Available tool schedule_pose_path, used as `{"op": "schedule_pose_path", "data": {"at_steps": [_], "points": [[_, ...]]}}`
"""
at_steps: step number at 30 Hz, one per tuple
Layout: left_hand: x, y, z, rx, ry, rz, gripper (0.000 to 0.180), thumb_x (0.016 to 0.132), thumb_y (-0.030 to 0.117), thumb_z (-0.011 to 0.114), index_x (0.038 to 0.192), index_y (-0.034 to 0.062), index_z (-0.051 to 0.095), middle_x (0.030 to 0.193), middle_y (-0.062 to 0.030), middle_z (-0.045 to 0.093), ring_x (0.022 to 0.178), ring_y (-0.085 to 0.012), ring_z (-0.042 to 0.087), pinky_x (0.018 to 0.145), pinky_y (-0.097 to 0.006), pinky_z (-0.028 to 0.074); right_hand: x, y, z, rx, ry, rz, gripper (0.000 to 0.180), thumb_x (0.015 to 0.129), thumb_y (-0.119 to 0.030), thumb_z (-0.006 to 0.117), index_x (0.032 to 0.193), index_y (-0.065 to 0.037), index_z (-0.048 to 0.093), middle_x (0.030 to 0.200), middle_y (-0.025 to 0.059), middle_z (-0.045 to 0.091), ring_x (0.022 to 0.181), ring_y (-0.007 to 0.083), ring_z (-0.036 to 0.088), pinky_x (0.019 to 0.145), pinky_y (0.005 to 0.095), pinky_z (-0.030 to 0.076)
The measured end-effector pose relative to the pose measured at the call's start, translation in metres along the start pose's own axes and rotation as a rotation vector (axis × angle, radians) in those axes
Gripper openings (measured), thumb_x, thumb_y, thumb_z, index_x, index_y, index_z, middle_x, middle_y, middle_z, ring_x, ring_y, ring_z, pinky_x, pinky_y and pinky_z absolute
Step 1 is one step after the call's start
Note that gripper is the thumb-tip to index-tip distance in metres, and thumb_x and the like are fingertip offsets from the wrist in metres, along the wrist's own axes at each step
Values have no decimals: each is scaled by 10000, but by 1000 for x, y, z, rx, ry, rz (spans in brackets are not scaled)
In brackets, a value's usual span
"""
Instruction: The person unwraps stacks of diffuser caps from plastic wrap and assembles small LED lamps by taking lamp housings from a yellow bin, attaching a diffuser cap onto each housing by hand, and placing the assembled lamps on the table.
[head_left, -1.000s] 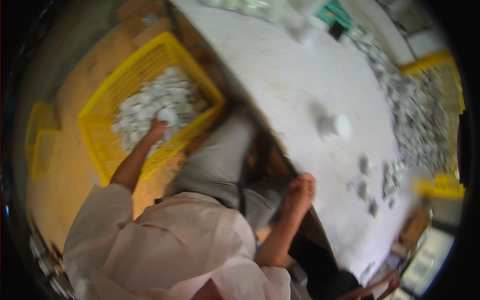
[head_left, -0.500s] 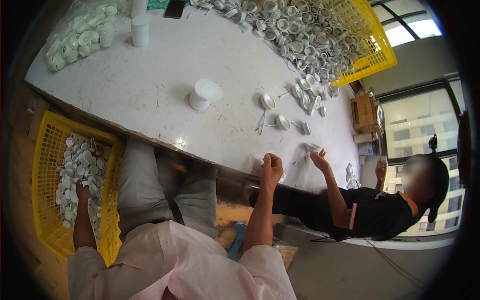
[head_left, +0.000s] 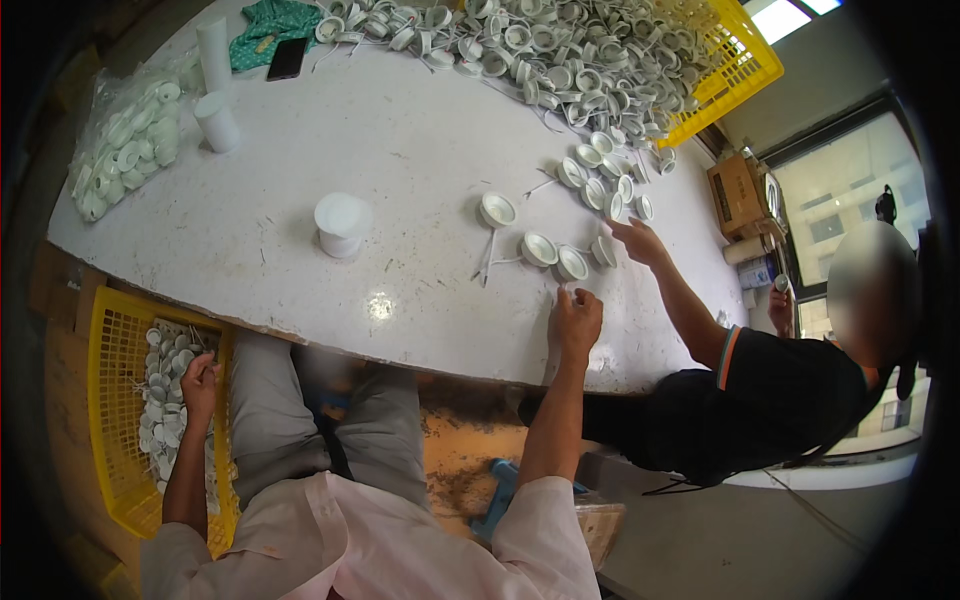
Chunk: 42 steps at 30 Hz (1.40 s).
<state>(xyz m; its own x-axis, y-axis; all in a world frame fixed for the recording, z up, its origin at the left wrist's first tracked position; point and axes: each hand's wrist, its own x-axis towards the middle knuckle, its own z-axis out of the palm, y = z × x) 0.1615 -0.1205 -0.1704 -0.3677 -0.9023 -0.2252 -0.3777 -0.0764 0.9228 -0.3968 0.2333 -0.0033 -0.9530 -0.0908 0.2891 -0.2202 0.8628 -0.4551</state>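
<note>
At far left, yellow basket (head_left: 115, 480) holds white discs (head_left: 160, 395); left hand (head_left: 200, 384) curled over basket's right side, discs just left of it, grasp unclear. On table (head_left: 430, 150), white cylinder (head_left: 341, 226). White cups (head_left: 540, 249) lie just beyond right hand (head_left: 578, 325), bunched; cannot tell if grasping anything.

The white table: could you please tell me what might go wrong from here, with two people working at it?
The right hand and the co-worker's hand are both close to the loose white cups, so they might bump each other.
The phone lies near the big pile, so sliding pieces could perhaps scratch it.
The white cylinder stands free on the tabletop, so a sweeping arm might tip it.
</note>
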Motion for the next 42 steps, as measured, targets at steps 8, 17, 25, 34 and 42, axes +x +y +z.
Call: {"op": "schedule_pose_path", "data": {"at_steps": [8,17,25,34,42], "points": [[-84,159,127,-184,-411,203,217,912,9,476,1103,-15,578,1132,-123,630,925,-172,646,744,-248,498,-22,14,-13,-6,-45,-67,215,858,-240,590,857,-25,582,827,141,603,776,325,598,721,424,458],[-116,265,270,-406,-900,162,537,843,2,613,1318,8,362,1346,-167,455,1191,-219,508,913,-317,460,-96,-27,-35,749,-239,258,175,927,-173,546,829,-35,497,649,23,535,538,67,470,508,218,395],[-103,297,288,-303,-638,253,819,689,171,807,1326,-17,329,1222,-152,507,1114,-207,527,912,-320,459,-196,-84,-22,1049,-440,-18,98,941,-106,534,906,-14,528,750,14,583,679,38,510,610,169,404],[-79,275,211,-641,-445,165,685,766,-50,689,1316,1,284,987,-111,565,705,-165,632,521,-256,515,-245,-122,-21,1117,-940,103,170,940,-157,548,913,4,596,681,9,576,586,50,492,535,182,387],[-32,258,141,-671,-223,141,703,669,31,777,1259,20,394,1027,-81,577,796,-125,599,626,-253,512,-175,-186,16,1015,-728,85,216,899,-232,602,947,-23,578,742,36,585,587,94,541,489,205,402]]}}
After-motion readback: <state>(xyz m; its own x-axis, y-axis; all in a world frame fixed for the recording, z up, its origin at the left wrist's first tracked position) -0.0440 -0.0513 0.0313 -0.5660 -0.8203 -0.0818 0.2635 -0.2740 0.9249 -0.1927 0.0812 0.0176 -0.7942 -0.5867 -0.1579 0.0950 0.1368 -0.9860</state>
